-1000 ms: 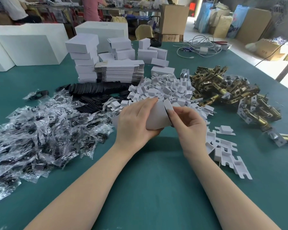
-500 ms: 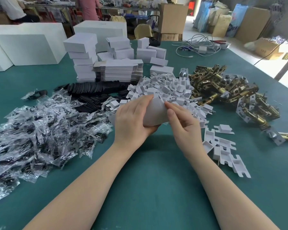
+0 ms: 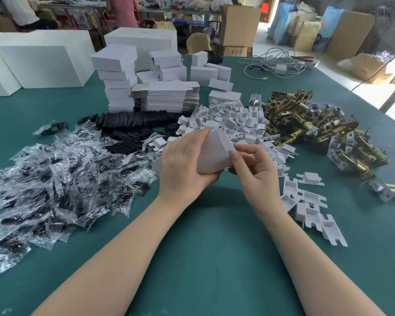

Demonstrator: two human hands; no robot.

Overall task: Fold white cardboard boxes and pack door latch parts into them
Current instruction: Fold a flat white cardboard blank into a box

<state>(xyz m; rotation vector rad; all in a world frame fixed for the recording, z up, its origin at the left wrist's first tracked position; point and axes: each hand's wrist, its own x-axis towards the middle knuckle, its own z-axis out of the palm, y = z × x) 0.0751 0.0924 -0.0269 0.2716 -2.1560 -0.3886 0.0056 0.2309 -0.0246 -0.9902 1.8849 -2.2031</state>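
A white cardboard box (image 3: 212, 156), partly folded, is held above the green table (image 3: 214, 258) in the middle of the view. My left hand (image 3: 183, 163) grips its left side, fingers curled round it. My right hand (image 3: 253, 167) pinches the box's right end flap with thumb and forefinger. Behind lie white folded inserts (image 3: 228, 122), a heap of brass door latches (image 3: 310, 124), black plates (image 3: 132, 124) and clear bags of screws (image 3: 50, 179). A stack of flat box blanks (image 3: 167, 96) and finished white boxes (image 3: 116, 78) stand further back.
Loose white inserts (image 3: 310, 206) lie right of my right forearm. Large white blocks (image 3: 37, 62) stand at the back left, grey cables (image 3: 274, 65) at the back right. Brown cartons and people are beyond the table's far edge.
The box has been turned and tilted in my hands. My right fingers have shifted from pressing its top edge to pinching the right end flap.
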